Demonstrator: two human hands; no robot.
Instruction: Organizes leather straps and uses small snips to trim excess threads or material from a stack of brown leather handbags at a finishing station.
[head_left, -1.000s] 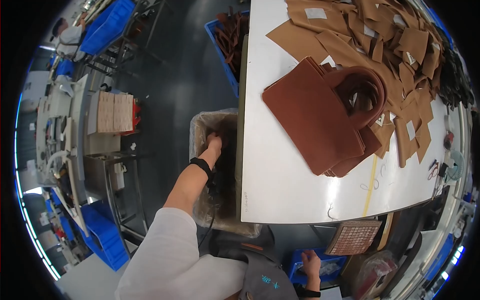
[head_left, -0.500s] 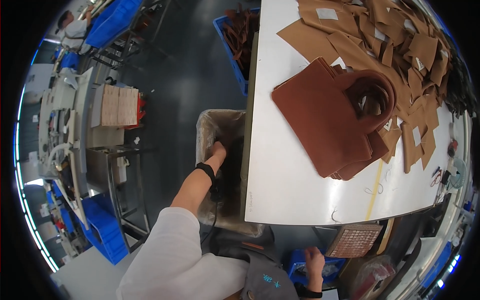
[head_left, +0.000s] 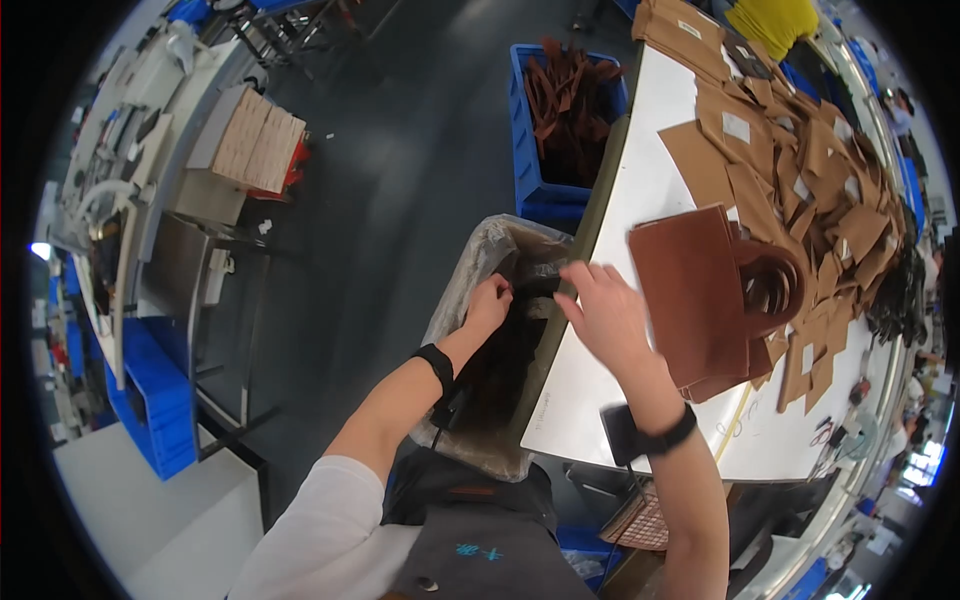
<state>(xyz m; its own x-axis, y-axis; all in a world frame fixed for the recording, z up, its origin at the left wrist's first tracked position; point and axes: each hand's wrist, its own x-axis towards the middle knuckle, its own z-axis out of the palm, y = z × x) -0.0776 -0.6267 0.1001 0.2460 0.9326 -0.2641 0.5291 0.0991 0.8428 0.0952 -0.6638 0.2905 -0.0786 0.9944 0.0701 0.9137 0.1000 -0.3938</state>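
- Hard to make out: dark contents of the plastic-lined bin (head_left: 470,290) beside the white tabletop (head_left: 640,200); only a dim, dark heap.
- Left hand (head_left: 490,303) over the bin's mouth, fingers closed on a dark strip (head_left: 540,287); fingertips partly hidden.
- Right hand (head_left: 605,315) at the tabletop edge, fingers spread, touching the strip's other end; grip cannot be told.
- Blue crate (head_left: 560,120) farther along, full of brown leather strips.
- Brown leather bags (head_left: 705,300) stacked on the tabletop, just beside the right hand; tan cut pieces (head_left: 790,160) beyond, blurred toward the rim.
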